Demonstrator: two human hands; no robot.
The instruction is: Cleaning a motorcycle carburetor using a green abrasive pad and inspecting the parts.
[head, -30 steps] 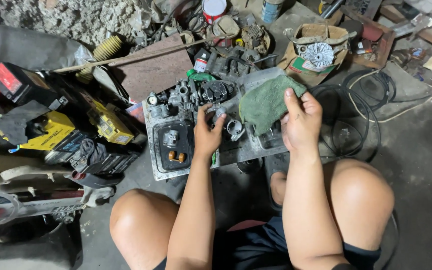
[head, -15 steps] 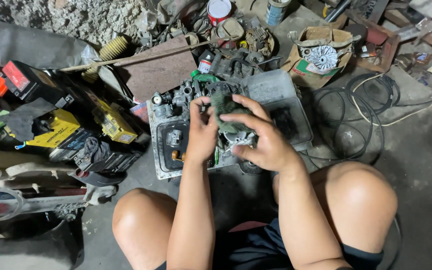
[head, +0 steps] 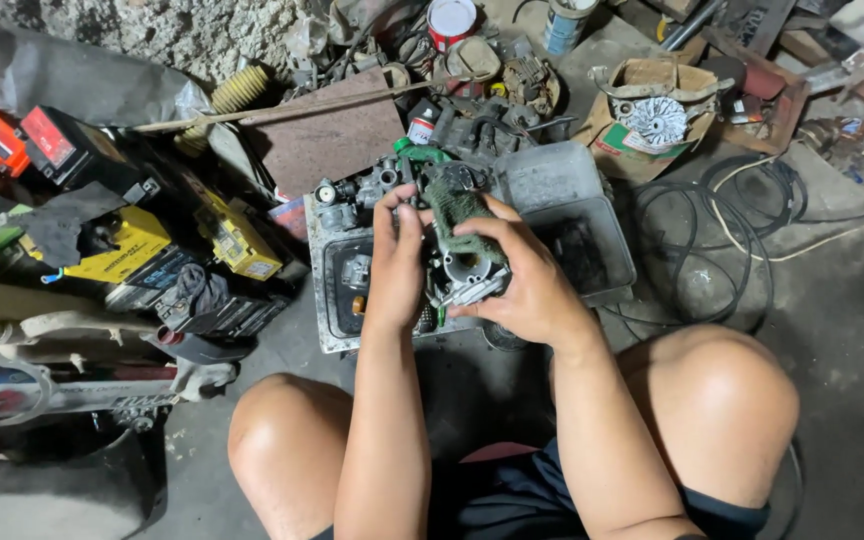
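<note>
Green cloth is pressed by the right hand onto a grey metal part, steadied by the gripping left hand, over the tray; batteries lie at nine o'clock.

Your right hand is showing against a dark green, grime-mottled cloth that is covering a dull silver-grey metal part. Just beneath your left hand a pale grey metal tray is lying smeared with black. Well to the left of that hand, yellow and black boxy batteries are sitting. Beyond your fingers a red and white tin can is standing, and out past your right hand black coiled cable is lying on grey floor.
</note>
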